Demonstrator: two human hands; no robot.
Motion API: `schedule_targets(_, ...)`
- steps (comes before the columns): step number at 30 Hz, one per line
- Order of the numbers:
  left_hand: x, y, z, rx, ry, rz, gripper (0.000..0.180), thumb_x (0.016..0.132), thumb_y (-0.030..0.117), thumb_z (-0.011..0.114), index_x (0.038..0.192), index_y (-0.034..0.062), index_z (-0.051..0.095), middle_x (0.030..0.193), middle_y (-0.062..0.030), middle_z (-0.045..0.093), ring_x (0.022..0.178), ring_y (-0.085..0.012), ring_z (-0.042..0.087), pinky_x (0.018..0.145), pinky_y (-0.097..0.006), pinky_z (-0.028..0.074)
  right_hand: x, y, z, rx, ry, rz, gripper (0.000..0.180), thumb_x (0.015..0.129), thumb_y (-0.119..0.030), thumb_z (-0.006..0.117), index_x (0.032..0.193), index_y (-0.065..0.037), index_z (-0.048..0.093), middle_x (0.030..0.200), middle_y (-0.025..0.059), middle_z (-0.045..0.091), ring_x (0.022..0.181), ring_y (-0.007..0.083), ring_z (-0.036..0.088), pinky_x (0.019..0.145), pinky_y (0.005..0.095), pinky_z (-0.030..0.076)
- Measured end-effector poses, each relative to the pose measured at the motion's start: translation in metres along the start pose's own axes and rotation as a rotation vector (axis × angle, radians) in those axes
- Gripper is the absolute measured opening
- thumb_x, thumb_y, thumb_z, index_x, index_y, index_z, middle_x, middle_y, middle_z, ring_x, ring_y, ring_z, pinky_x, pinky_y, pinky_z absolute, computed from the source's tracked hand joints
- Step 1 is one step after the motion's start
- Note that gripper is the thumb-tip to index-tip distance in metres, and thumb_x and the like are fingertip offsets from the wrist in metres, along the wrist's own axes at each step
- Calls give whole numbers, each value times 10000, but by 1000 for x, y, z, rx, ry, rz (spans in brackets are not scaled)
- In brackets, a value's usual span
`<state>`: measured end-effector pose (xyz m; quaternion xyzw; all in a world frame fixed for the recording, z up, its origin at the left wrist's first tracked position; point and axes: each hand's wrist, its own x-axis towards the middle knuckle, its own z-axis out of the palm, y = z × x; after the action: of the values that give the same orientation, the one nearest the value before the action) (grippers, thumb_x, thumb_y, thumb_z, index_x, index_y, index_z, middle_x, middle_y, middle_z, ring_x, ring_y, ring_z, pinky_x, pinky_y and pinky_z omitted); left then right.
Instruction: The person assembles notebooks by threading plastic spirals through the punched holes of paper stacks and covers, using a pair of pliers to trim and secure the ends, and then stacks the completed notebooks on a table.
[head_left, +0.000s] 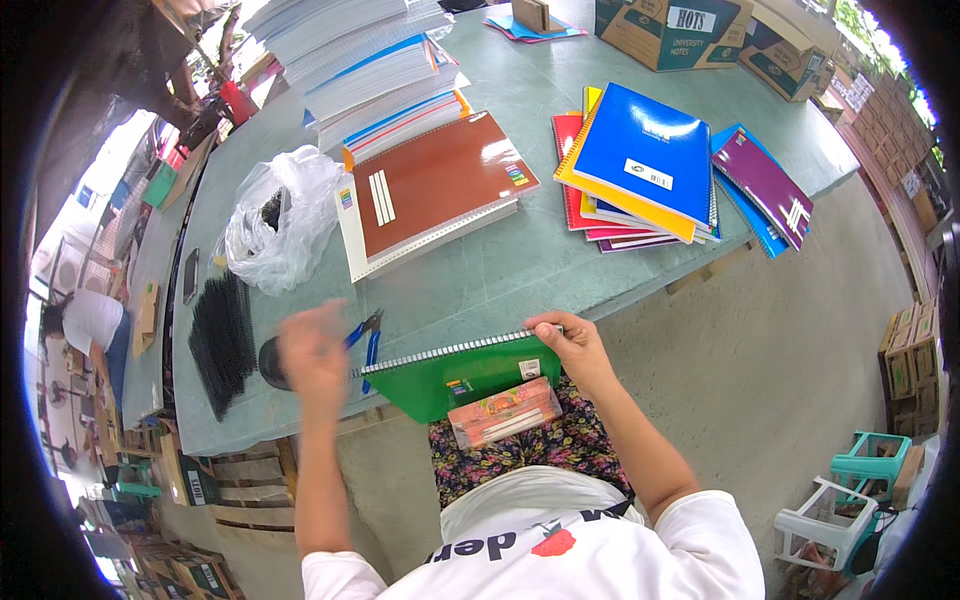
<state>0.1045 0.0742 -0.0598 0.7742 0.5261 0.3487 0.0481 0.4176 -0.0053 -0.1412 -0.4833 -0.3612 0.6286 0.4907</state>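
Observation:
A green spiral notebook (415,390) leans at the table's near edge, its coil binding uppermost. My right hand (568,345) pinches the right end of that coil between thumb and fingers. Past the coil's left end, my left hand (315,345) is smeared by motion, so its fingers cannot be read. Just beside it lie blue-handled cutters (372,345) with dark jaws. A dark rounded object (271,364) is partly covered by the left hand. An orange-pink clear-wrapped packet (505,412) rests over my lap against the notebook's cover.
Black plastic coils (222,340) lie at left, near a phone (190,275) and a clear plastic bag (285,220). Behind stand a brown-covered stack (440,180) and tall paper piles (370,80). Finished-looking notebooks (640,150) and a purple one (762,185) sit right; stools (825,520) stand below.

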Motion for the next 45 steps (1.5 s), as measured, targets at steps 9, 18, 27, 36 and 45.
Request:
schedule_targets(9,2,98,77,-33,-661,329,239,794,202,618,951,22,621,945,-133,589,941,-294,527,790,-384,431,-13,0,1,148,55,-219,187,838,-24,573,1006,30,636,947,89,650,912,105,566,804,237,446)
schedule_targets(18,-8,138,116,-373,-545,400,168,762,81,604,910,2,605,831,-150,578,824,-313,546,726,-381,457,-14,21,-8,-457,63,-147,139,849,-103,557,857,30,598,648,78,598,619,59,498,554,273,412)
schedule_targets(27,1,143,106,-308,-675,287,210,684,93,648,882,41,605,874,-144,564,905,-332,513,773,-384,434,-19,7,9,-655,158,-205,164,821,-120,580,911,16,595,720,181,621,642,253,633,597,333,472)
schedule_targets(36,47,-25,15,411,-1025,-332,570,625,299,763,1098,50,566,995,-209,577,995,-371,546,877,-421,437,-1,-70,17,-973,139,-653,432,740,-239,722,1104,-43,593,1135,158,584,1077,306,531,904,373,419)
schedule_targets(45,-9,-64,-13,235,-275,-238,357,759,159,546,1095,43,529,929,-218,597,899,-372,578,768,-424,463,73,-39,177,-1236,-521,-495,291,749,-176,662,993,-20,635,943,167,647,896,332,614,762,409,494)
